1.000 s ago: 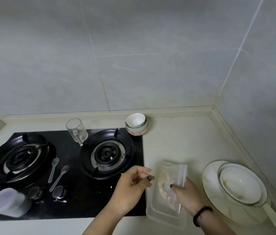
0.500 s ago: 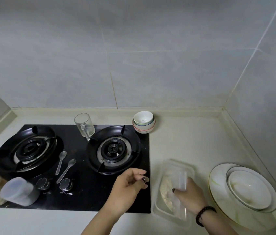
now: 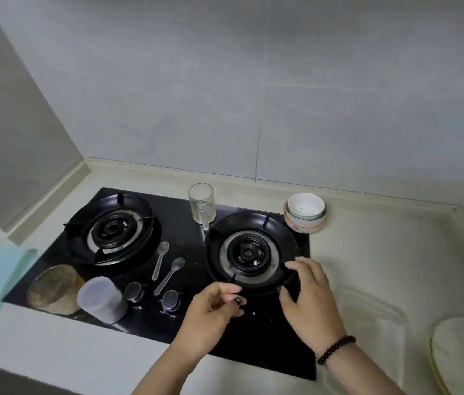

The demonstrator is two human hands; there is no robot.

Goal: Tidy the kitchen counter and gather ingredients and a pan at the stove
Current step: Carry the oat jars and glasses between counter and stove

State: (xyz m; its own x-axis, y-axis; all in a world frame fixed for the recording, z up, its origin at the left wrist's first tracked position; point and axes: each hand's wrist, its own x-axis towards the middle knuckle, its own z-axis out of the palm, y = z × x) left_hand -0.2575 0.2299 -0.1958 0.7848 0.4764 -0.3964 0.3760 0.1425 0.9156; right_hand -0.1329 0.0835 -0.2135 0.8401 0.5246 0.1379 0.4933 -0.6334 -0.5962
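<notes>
Both hands hover over the right burner (image 3: 249, 253), left hand (image 3: 212, 315) loosely curled, right hand (image 3: 309, 299) spread, with two forks (image 3: 165, 269) just left on the stove (image 3: 185, 223).

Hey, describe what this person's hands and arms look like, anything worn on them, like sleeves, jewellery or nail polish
Both forearms are bare, with no sleeves in view. The right hand has a bracelet of dark round beads on its wrist. The left hand shows a dark-painted nail and nothing on its wrist. No rings or gloves are visible.
</notes>
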